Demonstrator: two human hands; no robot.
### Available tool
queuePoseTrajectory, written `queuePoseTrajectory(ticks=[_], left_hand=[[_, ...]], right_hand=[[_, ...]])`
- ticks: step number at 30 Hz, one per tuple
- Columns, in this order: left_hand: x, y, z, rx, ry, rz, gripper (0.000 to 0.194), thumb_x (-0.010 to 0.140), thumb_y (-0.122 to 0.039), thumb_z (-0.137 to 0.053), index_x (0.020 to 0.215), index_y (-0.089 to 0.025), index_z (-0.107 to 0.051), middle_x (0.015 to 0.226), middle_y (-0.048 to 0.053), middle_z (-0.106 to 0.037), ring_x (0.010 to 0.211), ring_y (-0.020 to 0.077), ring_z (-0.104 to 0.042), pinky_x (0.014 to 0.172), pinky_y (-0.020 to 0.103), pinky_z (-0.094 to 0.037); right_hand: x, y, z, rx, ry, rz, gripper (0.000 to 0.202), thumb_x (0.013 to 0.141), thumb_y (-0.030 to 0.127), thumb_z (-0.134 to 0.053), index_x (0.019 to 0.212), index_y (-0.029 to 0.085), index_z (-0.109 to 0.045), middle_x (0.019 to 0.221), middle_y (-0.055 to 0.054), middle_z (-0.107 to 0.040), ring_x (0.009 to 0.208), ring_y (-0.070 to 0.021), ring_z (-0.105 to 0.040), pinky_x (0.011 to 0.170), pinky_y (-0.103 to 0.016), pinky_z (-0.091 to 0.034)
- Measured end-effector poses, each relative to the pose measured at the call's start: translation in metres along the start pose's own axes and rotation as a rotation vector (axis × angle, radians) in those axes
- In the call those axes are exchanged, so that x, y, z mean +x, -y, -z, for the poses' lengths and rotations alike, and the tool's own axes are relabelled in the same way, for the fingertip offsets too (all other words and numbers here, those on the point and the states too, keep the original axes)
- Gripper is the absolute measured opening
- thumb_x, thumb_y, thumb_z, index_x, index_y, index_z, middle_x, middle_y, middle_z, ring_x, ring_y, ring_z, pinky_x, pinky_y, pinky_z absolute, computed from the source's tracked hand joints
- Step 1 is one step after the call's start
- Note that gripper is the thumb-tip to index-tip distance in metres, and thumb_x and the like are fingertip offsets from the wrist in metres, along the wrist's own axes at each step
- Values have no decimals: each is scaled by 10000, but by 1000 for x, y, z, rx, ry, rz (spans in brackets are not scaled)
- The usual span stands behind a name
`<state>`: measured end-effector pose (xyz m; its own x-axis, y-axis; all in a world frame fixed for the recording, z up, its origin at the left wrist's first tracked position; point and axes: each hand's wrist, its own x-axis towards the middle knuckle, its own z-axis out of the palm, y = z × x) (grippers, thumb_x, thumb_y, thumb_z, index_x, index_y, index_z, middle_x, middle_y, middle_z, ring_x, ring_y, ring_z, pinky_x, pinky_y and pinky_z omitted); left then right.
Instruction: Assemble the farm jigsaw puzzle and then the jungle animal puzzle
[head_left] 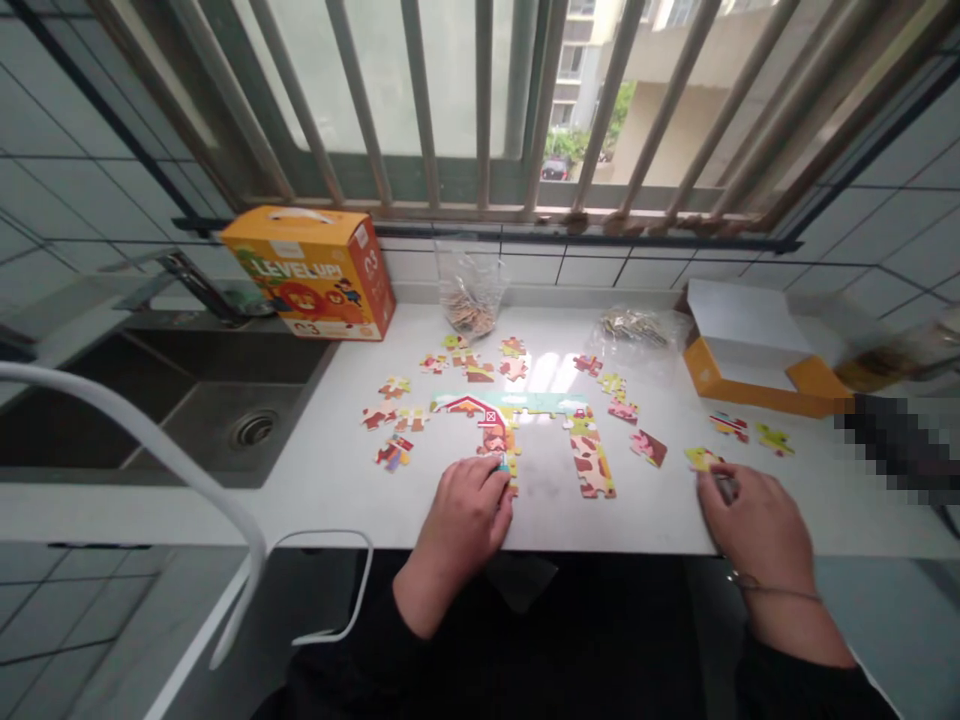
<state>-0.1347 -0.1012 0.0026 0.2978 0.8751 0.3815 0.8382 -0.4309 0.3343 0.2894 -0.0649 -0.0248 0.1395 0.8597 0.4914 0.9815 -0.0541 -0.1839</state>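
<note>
- Head view, left hand: my left hand (469, 505) is resting on the joined puzzle section (592, 462), over the near part of its left column. The fingers are curling; whether they are gripping a piece or merely pressing, I cannot tell. I judge that this is steadying the column on the smooth tabletop (645, 522).
- Head view, right hand: my right hand (757, 525) is touching a yellow-green piece (702, 458), apart from the section and to its right. Thumb and fingers are drawing close at its near edge; a firm grip is not confirmed.
- Placement: loose pieces (649, 448) are lying on both sides of the section and beyond it, mostly picture up, presumably so that I am seeing each one within reach.
- Storage: the orange box (307, 275), a clear bag (472, 312), a second clear bag (637, 328) and an open carton (757, 392) are occupying the far side, probably for leaving the near side to my hands.
- Appearance: the section is lying flat between my hands, forming a bracket open towards me. Pale blue is running along its far strip; a red roof is showing at left, brown-and-cream patches at right. Knobs and notches are showing along the edges. Bare surface is separating the two columns.
</note>
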Motion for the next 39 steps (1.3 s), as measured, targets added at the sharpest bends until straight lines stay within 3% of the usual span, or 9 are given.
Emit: queuePoseTrajectory(ticks=[4,10,15,19,23,27,32,36,39], left_hand=[[-2,-1,0,-9,-6,1,198,1039,-217,-672,1225,-229,-740,1349,135,-751,1257,334,-682,1108,547,-549],[19,14,10,-65,7,24,131,1069,-229,-622,1053,-214,-751,1171,109,-784,1109,293,-721,1005,471,-576],[84,70,34,111,-103,204,258,1092,-242,-514,1154,-169,-754,1185,161,-787,1134,343,-711,1071,504,-539],[129,117,37,271,56,442,506,1047,-153,-448,1518,-49,-602,1477,262,-691,1321,389,-655,1177,524,-480],[144,143,29,272,132,470,562,1013,-97,-424,1544,-60,-602,1560,266,-642,1370,397,-612,1169,529,-475],[146,152,26,285,156,492,466,1055,-173,-403,1390,-149,-725,1396,242,-710,1232,410,-636,1051,558,-521],[148,160,26,303,129,566,384,1030,-246,-502,1286,-119,-759,1288,287,-701,1190,441,-624,982,569,-532],[148,162,32,263,104,572,344,994,-293,-614,1269,-148,-761,1236,221,-757,1114,359,-666,959,449,-528],[145,150,40,159,53,562,292,1029,-409,-615,1085,-180,-787,1031,131,-798,946,286,-690,823,362,-508]], right_hand=[[-2,3,-8,-7,-29,22,353,999,451,-547,1034,165,-752,1006,-176,-698,998,-349,-633,900,-488,-520],[0,49,0,228,-196,102,244,1060,400,-623,1065,189,-744,1079,-140,-701,916,-279,-627,866,-433,-552],[0,74,3,352,-203,171,153,1089,340,-612,1070,218,-702,1011,-92,-697,827,-247,-587,849,-427,-542],[0,72,2,374,-178,150,131,1094,330,-610,1047,227,-676,950,-54,-666,782,-227,-559,835,-415,-522],[0,71,1,391,-140,171,106,1095,301,-598,1056,229,-664,936,-34,-653,767,-214,-546,811,-394,-507],[0,72,1,386,-135,190,90,1099,280,-596,1066,227,-660,943,-32,-658,767,-209,-549,807,-383,-509],[0,72,0,387,-130,190,86,1096,280,-595,1068,232,-661,943,-37,-664,770,-216,-561,816,-393,-515],[0,73,1,393,-118,182,97,1098,290,-585,1063,238,-659,940,-37,-663,763,-215,-557,811,-393,-518],[0,72,1,398,-111,161,103,1095,300,-583,1062,240,-661,944,-42,-671,764,-217,-563,814,-401,-527]])
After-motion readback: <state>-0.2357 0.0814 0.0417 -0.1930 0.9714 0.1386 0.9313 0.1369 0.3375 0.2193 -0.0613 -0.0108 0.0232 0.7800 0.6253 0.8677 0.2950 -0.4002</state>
